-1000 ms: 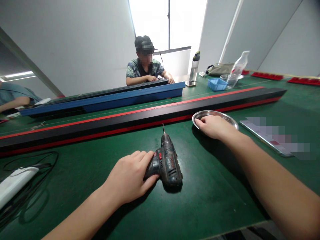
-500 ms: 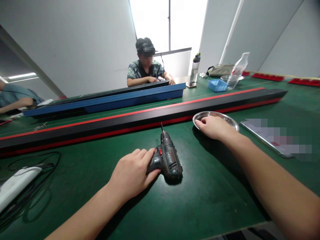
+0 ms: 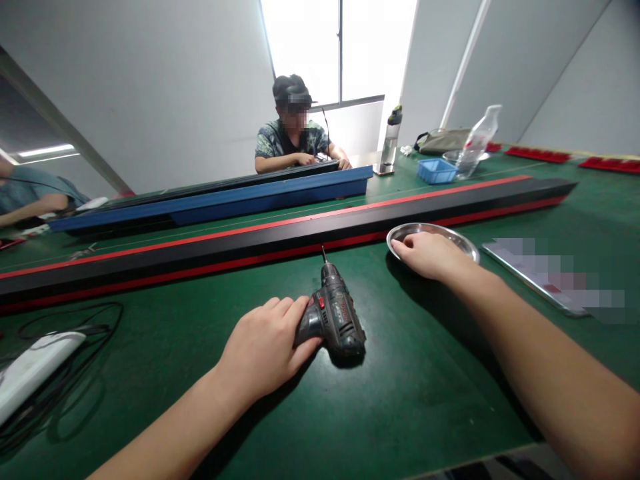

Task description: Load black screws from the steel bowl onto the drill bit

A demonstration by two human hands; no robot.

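My left hand (image 3: 267, 343) is wrapped around the handle of a black cordless drill (image 3: 340, 320). The drill lies on its side on the green table, its thin bit pointing away from me toward a long black bar with red edges (image 3: 280, 233). My right hand (image 3: 425, 253) reaches into a shallow round metal dish (image 3: 460, 241) on the right, thumb and fingers drawn together inside its rim. What those fingers pinch, if anything, is hidden by the hand.
A phone-like flat slab (image 3: 540, 277), partly blurred out, lies right of the dish. Across the table a person (image 3: 293, 133) works behind a blue bar (image 3: 270, 197). A blue bin (image 3: 437, 171) and clear bottle (image 3: 479, 143) stand beyond. Cables and a white power strip (image 3: 43, 370) lie left.
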